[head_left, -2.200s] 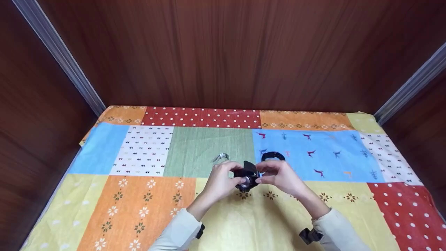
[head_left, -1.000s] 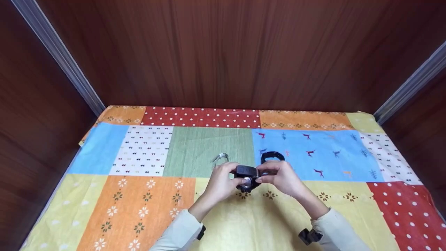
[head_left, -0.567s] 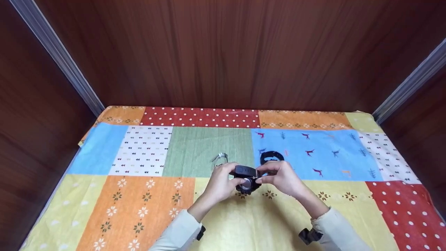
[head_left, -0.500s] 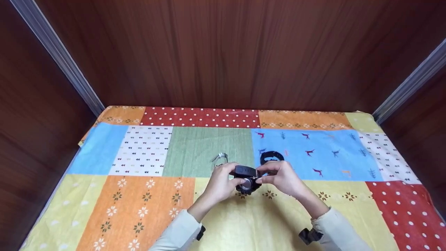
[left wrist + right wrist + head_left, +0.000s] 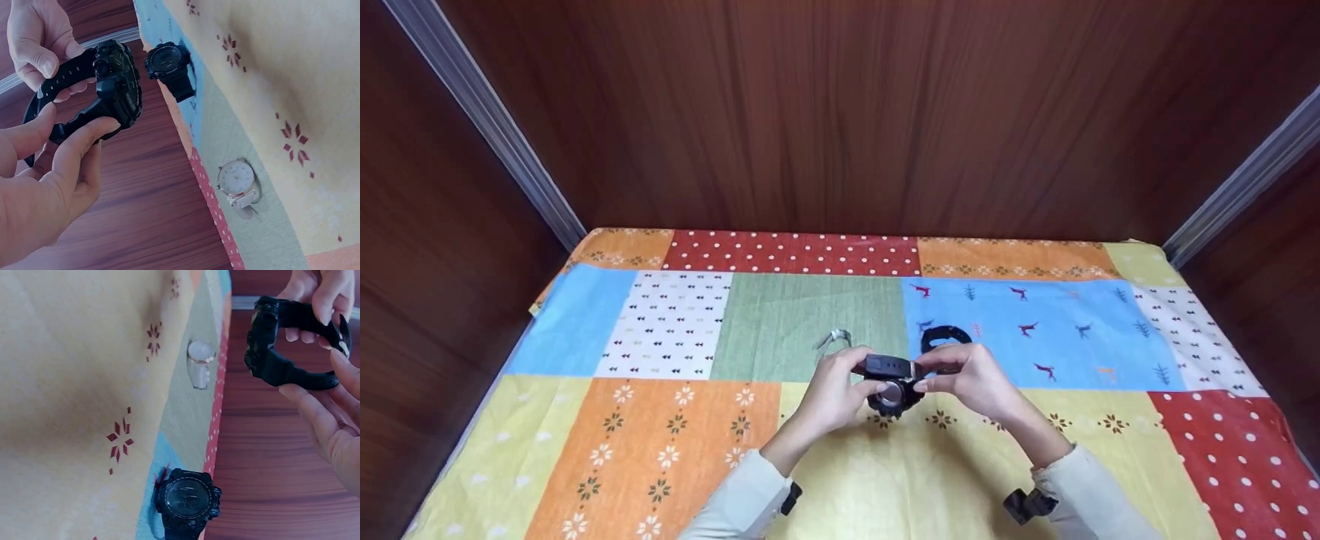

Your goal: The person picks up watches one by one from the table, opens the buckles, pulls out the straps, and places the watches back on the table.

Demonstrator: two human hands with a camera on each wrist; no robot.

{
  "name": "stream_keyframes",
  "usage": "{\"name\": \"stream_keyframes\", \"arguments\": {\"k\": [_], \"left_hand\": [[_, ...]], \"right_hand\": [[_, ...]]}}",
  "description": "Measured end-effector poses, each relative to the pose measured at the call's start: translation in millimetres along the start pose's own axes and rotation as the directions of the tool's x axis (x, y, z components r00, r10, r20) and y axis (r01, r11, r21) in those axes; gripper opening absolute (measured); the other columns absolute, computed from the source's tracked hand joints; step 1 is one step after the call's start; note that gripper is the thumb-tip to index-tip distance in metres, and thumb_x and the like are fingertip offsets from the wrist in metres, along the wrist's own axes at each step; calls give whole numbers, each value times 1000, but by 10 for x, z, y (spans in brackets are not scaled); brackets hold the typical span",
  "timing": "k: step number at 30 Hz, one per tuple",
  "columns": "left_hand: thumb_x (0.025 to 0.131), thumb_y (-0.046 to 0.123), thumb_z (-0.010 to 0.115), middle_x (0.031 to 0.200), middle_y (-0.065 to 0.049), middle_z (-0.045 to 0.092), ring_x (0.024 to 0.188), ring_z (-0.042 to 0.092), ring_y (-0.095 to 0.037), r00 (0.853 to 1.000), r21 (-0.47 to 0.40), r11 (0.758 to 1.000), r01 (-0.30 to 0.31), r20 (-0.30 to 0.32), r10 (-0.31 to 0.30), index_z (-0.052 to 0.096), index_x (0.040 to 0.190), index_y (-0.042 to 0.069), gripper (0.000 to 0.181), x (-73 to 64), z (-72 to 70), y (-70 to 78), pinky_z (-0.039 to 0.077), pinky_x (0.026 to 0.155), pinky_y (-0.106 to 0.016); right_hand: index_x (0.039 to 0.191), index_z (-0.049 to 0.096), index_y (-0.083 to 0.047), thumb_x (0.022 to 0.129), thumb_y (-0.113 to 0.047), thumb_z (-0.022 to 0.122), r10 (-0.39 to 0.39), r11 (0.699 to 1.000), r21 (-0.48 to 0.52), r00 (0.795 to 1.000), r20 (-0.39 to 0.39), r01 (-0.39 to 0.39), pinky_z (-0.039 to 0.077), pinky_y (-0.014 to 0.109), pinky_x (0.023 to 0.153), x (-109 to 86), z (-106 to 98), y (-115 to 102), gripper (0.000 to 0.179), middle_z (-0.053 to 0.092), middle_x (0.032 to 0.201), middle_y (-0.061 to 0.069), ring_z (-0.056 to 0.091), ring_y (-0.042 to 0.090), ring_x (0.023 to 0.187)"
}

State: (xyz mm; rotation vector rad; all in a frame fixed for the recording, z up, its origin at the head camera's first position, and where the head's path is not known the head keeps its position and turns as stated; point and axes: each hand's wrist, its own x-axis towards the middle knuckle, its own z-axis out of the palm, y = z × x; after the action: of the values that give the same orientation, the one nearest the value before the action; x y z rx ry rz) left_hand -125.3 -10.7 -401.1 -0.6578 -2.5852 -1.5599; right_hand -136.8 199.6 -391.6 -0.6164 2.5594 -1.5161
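A black wristwatch (image 5: 889, 367) is held up between both hands, its strap bent round into a loop. My left hand (image 5: 834, 388) grips it from the left, thumb at the loop's inner side. From the right, my right hand (image 5: 971, 379) pinches the strap near its joined ends. In the left wrist view the chunky case (image 5: 126, 84) faces away from the fingers, with the holed strap (image 5: 70, 73) curving back to them. The right wrist view shows the strap's ends overlapping between the fingers; the buckle is mostly covered there.
A second black digital watch (image 5: 188, 498) stands on the blue patch of the patchwork cloth (image 5: 847, 480). On the green patch stands a pale-faced watch (image 5: 236, 177) with a light band. A brown wood-grain panel (image 5: 840, 112) rises behind the table.
The strap piece that stood up above the held watch has folded over and now lies across as a band. Both hands keep their hold, with the right shifting very slightly.
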Motion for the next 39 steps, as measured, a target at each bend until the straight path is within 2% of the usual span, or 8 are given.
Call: {"name": "stream_keyframes", "arguments": {"k": [8,15,23,33,39], "left_hand": [[76,0,69,88,-9,66,85,60,-22,1000,-29,999,-13,-8,13,64,96,1,20,6,-47,27,45,82,-43],[76,2,71,89,-8,66,85,60,-22,1000,-46,999,0,-22,-1,65,97,1,22,-5,-31,-2,45,82,-42],[75,8,73,91,-6,66,88,59,-20,998,-60,996,63,-9,-63,67,98,1,25,-9,-13,-22,44,82,-35],[73,12,75,96,-7,64,92,57,-23,995,-39,994,103,-1,-103,68,97,3,27,-18,35,-8,43,84,-39],[73,8,75,96,-9,65,93,57,-24,996,-38,995,87,-15,-88,68,97,2,26,-18,61,-5,43,85,-44]], "right_hand": [[95,69,4,72,-8,76,-24,1000,9,1000,-10,24,51,24,67,4,-36,-17,26,66,88,13,60,16,76],[95,70,1,72,-9,76,-11,1000,7,1000,2,11,51,25,67,6,-33,-14,26,67,87,12,60,20,78],[96,70,1,73,-6,75,-8,1000,18,1000,16,8,50,25,70,-3,-11,-21,24,66,91,10,59,21,83],[96,69,1,75,-2,72,-63,998,-24,998,21,64,52,31,71,-7,46,7,22,64,89,9,59,20,82],[96,69,0,73,-2,73,-72,996,-44,997,6,73,52,29,72,-5,92,16,23,64,89,9,60,20,83]]}}
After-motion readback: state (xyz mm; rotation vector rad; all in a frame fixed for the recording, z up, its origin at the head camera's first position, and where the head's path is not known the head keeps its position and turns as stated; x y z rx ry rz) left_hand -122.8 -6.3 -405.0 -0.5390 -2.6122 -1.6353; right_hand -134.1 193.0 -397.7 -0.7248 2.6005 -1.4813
